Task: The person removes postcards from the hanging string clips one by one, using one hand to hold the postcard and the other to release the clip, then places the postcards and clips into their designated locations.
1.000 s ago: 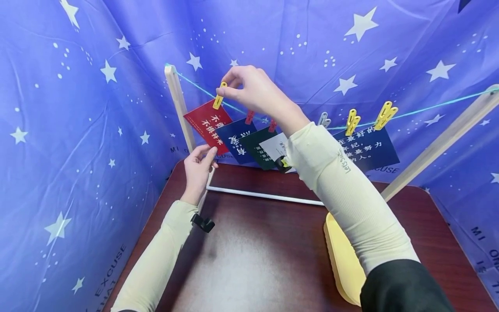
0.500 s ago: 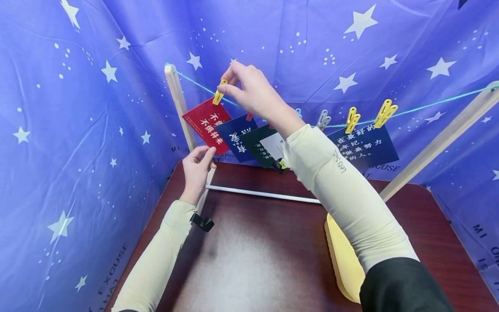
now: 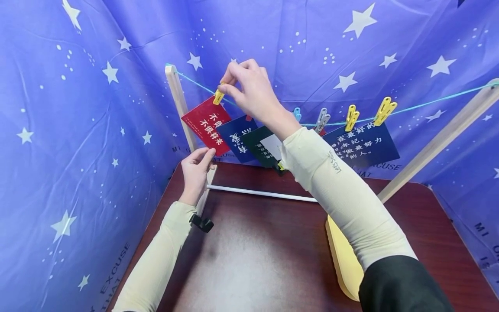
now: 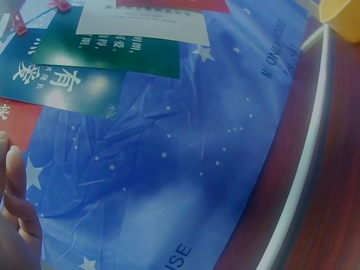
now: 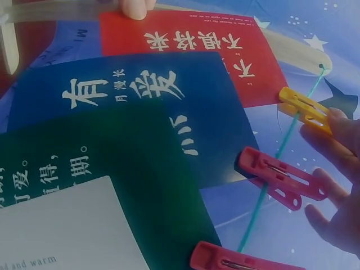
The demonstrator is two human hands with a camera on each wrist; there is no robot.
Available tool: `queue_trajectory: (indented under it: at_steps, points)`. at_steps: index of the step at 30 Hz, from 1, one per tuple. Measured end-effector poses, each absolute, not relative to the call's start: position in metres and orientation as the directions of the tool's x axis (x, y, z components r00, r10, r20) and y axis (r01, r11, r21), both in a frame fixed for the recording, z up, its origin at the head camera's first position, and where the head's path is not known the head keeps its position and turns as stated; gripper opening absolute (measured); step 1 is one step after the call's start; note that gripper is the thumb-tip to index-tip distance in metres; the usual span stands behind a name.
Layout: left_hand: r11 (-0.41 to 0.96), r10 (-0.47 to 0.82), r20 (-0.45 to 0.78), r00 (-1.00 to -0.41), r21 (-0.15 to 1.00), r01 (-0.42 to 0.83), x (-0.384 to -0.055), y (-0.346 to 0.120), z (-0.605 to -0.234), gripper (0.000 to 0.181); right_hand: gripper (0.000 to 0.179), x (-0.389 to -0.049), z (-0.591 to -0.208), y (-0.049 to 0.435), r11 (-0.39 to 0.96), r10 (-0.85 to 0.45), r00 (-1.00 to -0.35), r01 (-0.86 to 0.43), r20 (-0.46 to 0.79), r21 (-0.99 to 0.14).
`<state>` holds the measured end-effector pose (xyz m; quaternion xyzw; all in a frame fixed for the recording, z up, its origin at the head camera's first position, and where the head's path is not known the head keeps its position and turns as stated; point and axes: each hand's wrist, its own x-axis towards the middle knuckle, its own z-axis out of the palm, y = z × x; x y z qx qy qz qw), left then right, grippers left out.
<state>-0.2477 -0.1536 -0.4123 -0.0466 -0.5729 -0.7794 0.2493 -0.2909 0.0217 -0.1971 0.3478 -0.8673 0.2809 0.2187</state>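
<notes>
My right hand [image 3: 251, 89] pinches the top end of a yellow clothespin [image 5: 304, 108] between thumb and fingers. The clothespin sits at the teal string [image 5: 289, 135] and over the upper edge of a red card [image 3: 208, 123] with white lettering. Lower down, my left hand [image 3: 196, 171] pinches the bottom edge of that card; in the right wrist view its fingertips [image 5: 136, 7] show there. Beside the red card hang a blue card [image 5: 140, 95] and a green card [image 5: 95, 157], overlapping, under red clothespins [image 5: 281, 171]. A white card [image 5: 67, 225] overlaps the green one.
The string runs between a left wooden post [image 3: 177, 93] and a right wooden post [image 3: 436, 143]. Farther right hangs a dark blue card [image 3: 364, 145] below yellow clothespins [image 3: 383, 112]. A white rod [image 3: 265, 193] crosses low between the posts. A yellow container [image 3: 343, 260] stands on the brown table [image 3: 241, 255].
My right fingers now cover more of the yellow clothespin's top end. The right wrist has shifted slightly left, while the left hand keeps its hold on the red card.
</notes>
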Motion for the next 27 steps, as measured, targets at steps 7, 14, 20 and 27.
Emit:
queue_trajectory:
  at_steps: [7, 14, 20, 27]
  points:
    - [-0.165, -0.347, 0.373, -0.861, 0.879, 0.447, -0.244, -0.157, -0.413, 0.020, 0.019, -0.291, -0.199, 0.022, 0.587, -0.452, -0.632, -0.742, 0.629, -0.323]
    - [-0.110, -0.343, 0.377, -0.861, 0.894, 0.435, -0.238, -0.161, -0.412, 0.017, 0.018, -0.291, -0.202, 0.021, 0.544, -0.400, -0.566, -0.780, 0.720, -0.311]
    - [-0.110, -0.366, 0.367, -0.855, 0.895, 0.432, -0.233, -0.163, -0.409, 0.019, 0.017, -0.288, -0.202, 0.021, 0.526, -0.378, -0.560, -0.785, 0.737, -0.327]
    - [-0.133, -0.391, 0.389, -0.834, 0.873, 0.470, -0.229, -0.169, -0.413, 0.013, 0.019, -0.283, -0.203, 0.024, 0.505, -0.369, -0.541, -0.799, 0.756, -0.326]
